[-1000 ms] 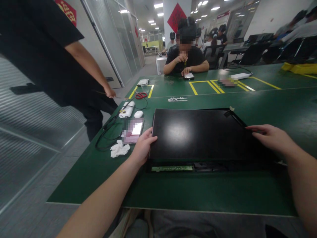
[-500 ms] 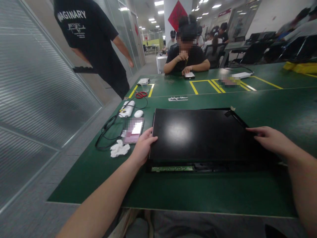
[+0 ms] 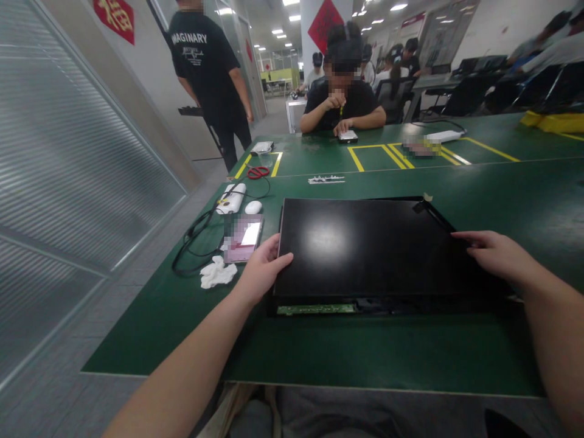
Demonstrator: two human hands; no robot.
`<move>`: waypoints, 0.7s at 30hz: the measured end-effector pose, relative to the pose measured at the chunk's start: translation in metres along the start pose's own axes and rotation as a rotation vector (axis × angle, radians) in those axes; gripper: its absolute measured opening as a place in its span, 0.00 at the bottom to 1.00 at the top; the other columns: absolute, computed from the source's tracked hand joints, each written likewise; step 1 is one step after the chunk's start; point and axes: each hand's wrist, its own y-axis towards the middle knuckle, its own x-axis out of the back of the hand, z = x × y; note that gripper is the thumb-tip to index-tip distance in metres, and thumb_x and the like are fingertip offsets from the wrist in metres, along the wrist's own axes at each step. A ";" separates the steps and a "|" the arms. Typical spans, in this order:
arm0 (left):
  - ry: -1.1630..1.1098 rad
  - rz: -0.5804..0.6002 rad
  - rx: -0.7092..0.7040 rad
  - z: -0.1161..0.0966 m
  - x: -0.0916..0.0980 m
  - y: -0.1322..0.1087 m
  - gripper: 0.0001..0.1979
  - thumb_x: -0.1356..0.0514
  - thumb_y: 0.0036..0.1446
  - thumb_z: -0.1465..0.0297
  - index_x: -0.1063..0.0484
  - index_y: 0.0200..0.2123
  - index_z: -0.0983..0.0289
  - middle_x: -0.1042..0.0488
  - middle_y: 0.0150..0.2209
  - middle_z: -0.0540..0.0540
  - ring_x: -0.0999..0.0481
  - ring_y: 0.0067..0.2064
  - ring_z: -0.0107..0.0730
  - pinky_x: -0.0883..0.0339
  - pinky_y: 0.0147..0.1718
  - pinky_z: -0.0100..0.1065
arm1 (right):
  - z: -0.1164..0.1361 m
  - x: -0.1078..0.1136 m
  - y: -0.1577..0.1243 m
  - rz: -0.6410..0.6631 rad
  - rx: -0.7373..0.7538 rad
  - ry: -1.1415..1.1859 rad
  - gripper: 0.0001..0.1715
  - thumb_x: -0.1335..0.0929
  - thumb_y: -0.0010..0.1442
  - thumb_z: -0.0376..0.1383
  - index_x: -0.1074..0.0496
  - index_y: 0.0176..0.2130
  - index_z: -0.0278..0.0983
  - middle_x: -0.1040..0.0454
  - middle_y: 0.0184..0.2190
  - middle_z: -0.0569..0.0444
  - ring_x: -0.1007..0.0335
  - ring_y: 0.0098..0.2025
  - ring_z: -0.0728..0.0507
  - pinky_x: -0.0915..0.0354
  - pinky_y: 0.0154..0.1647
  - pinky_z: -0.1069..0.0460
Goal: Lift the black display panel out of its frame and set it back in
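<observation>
A glossy black LCD screen panel (image 3: pixel 356 249) lies flat in front of me over a black frame, whose rim (image 3: pixel 438 220) shows at the upper right. My left hand (image 3: pixel 262 267) grips the panel's left edge, thumb on top and fingers at the side. At the right edge, my right hand (image 3: pixel 497 255) pinches with index finger and thumb; its other fingers are curled and partly hidden. Along the near side runs a narrow green circuit board (image 3: pixel 314 309). A small pale tab (image 3: pixel 427 198) sits at the far right corner.
Left on the green table (image 3: pixel 173 340) lie a phone (image 3: pixel 244 238), crumpled tissue (image 3: pixel 218 272), a white mouse-like object (image 3: pixel 253 207), black cables (image 3: pixel 182 258) and red-handled scissors (image 3: pixel 258 173). White strips (image 3: pixel 326 179) lie beyond the panel. A person (image 3: pixel 344 103) sits opposite; another (image 3: pixel 207 73) stands left.
The panel's near edge and left side have shifted very slightly while both hands keep their places on it. The standing person has moved farther away and to the right.
</observation>
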 end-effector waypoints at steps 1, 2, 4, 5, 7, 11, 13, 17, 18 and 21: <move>0.040 -0.001 -0.014 0.000 0.001 0.000 0.28 0.27 0.49 0.73 0.22 0.55 0.64 0.16 0.48 0.59 0.18 0.53 0.50 0.26 0.54 0.44 | 0.003 0.001 -0.001 0.021 -0.029 0.020 0.32 0.36 0.56 0.27 0.20 0.58 0.33 0.18 0.32 0.45 0.22 0.32 0.40 0.31 0.32 0.50; 0.081 0.000 -0.025 0.000 0.002 0.000 0.26 0.27 0.49 0.72 0.21 0.54 0.63 0.16 0.48 0.59 0.18 0.53 0.50 0.26 0.53 0.44 | 0.005 0.002 -0.002 0.041 -0.052 0.031 0.33 0.36 0.57 0.27 0.21 0.59 0.33 0.18 0.33 0.45 0.23 0.33 0.40 0.31 0.33 0.49; 0.168 -0.007 -0.037 0.001 0.005 0.001 0.24 0.28 0.50 0.71 0.19 0.52 0.62 0.18 0.49 0.60 0.20 0.52 0.51 0.25 0.51 0.44 | 0.007 0.003 -0.003 0.043 -0.065 0.023 0.33 0.37 0.58 0.27 0.21 0.60 0.33 0.18 0.35 0.45 0.23 0.34 0.40 0.32 0.35 0.49; 0.217 -0.028 -0.046 0.001 0.007 0.001 0.23 0.28 0.50 0.70 0.19 0.52 0.61 0.19 0.50 0.60 0.21 0.53 0.52 0.26 0.51 0.44 | 0.007 0.003 -0.003 0.043 -0.068 0.016 0.33 0.37 0.58 0.27 0.21 0.60 0.33 0.18 0.35 0.45 0.23 0.34 0.40 0.32 0.35 0.49; 0.324 -0.098 -0.088 0.003 0.011 0.002 0.23 0.27 0.48 0.70 0.18 0.50 0.61 0.22 0.53 0.62 0.24 0.58 0.55 0.28 0.55 0.47 | 0.007 0.003 -0.003 0.037 -0.070 0.009 0.32 0.37 0.59 0.27 0.21 0.60 0.33 0.18 0.36 0.45 0.23 0.35 0.40 0.33 0.36 0.49; 0.492 -0.161 -0.153 0.009 0.018 0.006 0.22 0.27 0.48 0.69 0.18 0.49 0.61 0.29 0.62 0.63 0.37 0.70 0.57 0.46 0.70 0.50 | 0.006 0.003 -0.003 0.031 -0.063 0.012 0.32 0.36 0.58 0.28 0.21 0.59 0.32 0.19 0.34 0.45 0.24 0.33 0.40 0.34 0.34 0.50; 0.557 -0.128 -0.141 0.012 0.021 0.008 0.23 0.29 0.51 0.68 0.19 0.52 0.61 0.32 0.65 0.64 0.41 0.72 0.55 0.49 0.72 0.52 | 0.004 0.002 -0.002 0.024 -0.058 0.007 0.33 0.36 0.56 0.27 0.20 0.58 0.33 0.19 0.33 0.46 0.25 0.32 0.41 0.34 0.33 0.50; 0.685 -0.072 -0.112 0.019 0.023 0.012 0.26 0.35 0.57 0.68 0.24 0.59 0.63 0.36 0.68 0.65 0.42 0.74 0.52 0.46 0.71 0.52 | -0.001 -0.001 0.003 -0.014 -0.029 0.013 0.33 0.34 0.51 0.27 0.18 0.54 0.34 0.20 0.30 0.49 0.25 0.30 0.41 0.33 0.33 0.50; 0.703 -0.073 -0.105 0.020 0.023 0.013 0.26 0.35 0.57 0.68 0.25 0.60 0.64 0.37 0.69 0.66 0.42 0.74 0.52 0.45 0.71 0.51 | -0.003 -0.002 0.004 -0.016 -0.026 0.020 0.33 0.34 0.51 0.27 0.18 0.54 0.34 0.20 0.30 0.49 0.25 0.30 0.41 0.33 0.33 0.50; 0.745 -0.082 -0.096 0.023 0.023 0.014 0.27 0.35 0.57 0.68 0.25 0.61 0.66 0.39 0.70 0.68 0.42 0.74 0.53 0.46 0.71 0.51 | -0.006 -0.003 0.006 -0.001 -0.040 0.034 0.33 0.34 0.51 0.27 0.18 0.55 0.34 0.20 0.30 0.49 0.25 0.30 0.40 0.33 0.32 0.50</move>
